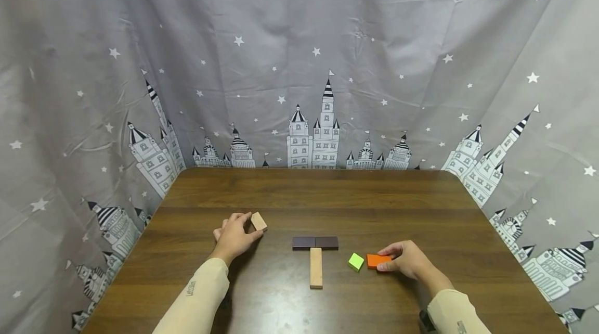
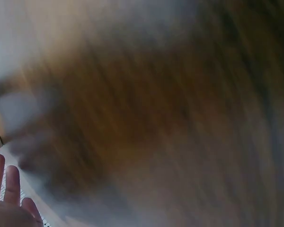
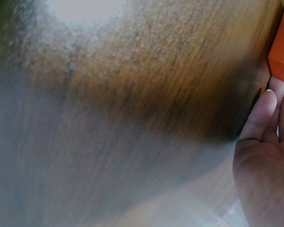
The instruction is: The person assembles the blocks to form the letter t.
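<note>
At the left of the table, my left hand (image 1: pixel 234 238) pinches a plain wooden block (image 1: pixel 259 221) between thumb and forefinger. In the left wrist view only some fingers (image 2: pixel 12 184) show, at the lower left. On the right side my right hand (image 1: pixel 407 260) grips an orange block (image 1: pixel 378 261) by its right end. The right wrist view also has this orange block (image 3: pixel 281 61), at its edge beyond the fingertips. Just left of it lies a small lime-green block (image 1: pixel 355 262), turned at an angle and apart from it.
Two dark blocks (image 1: pixel 304 243) lie end to end in a row mid-table. A long light wooden block (image 1: pixel 315 269) extends from below their middle toward the near edge, making a T shape. Behind the brown table (image 1: pixel 355 193) hangs a grey curtain (image 1: pixel 299 37) printed with castles.
</note>
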`<state>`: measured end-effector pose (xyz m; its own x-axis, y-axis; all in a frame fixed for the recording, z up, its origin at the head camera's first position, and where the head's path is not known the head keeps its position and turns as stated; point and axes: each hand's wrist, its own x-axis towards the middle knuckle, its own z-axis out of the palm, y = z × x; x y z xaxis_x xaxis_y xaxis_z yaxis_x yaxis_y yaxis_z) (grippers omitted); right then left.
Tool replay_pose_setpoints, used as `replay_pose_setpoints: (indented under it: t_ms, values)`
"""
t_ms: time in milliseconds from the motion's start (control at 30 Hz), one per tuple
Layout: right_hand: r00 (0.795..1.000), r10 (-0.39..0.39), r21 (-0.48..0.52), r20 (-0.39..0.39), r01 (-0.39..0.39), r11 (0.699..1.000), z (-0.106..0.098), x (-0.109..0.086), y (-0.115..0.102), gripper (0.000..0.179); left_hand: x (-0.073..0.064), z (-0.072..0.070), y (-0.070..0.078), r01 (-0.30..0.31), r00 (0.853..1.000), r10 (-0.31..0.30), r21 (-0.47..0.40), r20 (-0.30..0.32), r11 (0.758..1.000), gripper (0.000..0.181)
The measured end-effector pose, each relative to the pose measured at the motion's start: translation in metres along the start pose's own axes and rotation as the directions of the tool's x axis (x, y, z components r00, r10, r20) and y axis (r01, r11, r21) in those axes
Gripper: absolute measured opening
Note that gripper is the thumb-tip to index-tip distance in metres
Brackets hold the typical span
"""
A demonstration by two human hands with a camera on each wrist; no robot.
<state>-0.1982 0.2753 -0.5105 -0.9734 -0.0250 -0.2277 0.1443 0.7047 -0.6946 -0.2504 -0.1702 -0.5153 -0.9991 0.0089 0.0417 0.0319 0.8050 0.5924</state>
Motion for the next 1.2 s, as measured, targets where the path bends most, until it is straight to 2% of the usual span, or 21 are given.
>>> replay_pose_setpoints:
  t_ms: [233,433,633,800,967,1067,1200]
  values:
    - [1.0,0.007,0.012,0.001,-0.007,1.0,0.002,0.0,-0.002,0.032,-0.001,-0.001,0.0,0.024,0.999,-0.024,-0.01,0.024,1.0,0.076]
    - [1.0,0.019,0.015,0.005,-0.019,1.0,0.001,0.001,0.0,0.033,-0.002,-0.001,0.001,0.029,0.999,-0.029,-0.001,0.014,1.0,0.067]
    - [1.0,0.017,0.018,0.016,-0.017,1.0,0.001,0.001,0.002,0.034,-0.002,0.0,0.002,0.023,1.0,-0.023,-0.018,-0.009,1.0,0.067]
    - [1.0,0.008,0.026,0.007,-0.008,1.0,0.001,0.001,0.001,0.033,0.001,0.003,0.0,-0.023,0.998,0.022,0.0,-0.066,1.0,0.068]
    - [1.0,-0.014,0.029,0.007,0.013,0.999,0.001,0.0,0.001,0.034,0.007,0.008,-0.003,-0.086,0.987,0.089,0.029,-0.136,0.996,0.067]
    - [1.0,-0.014,0.025,0.005,0.014,1.0,0.001,0.0,0.001,0.034,0.009,0.012,0.001,-0.117,0.981,0.117,0.012,-0.152,0.993,0.066]
    - [1.0,-0.015,0.025,0.006,0.015,1.0,0.0,0.0,0.001,0.035,0.01,0.017,0.016,-0.139,0.981,0.134,-0.024,-0.143,0.99,0.066]
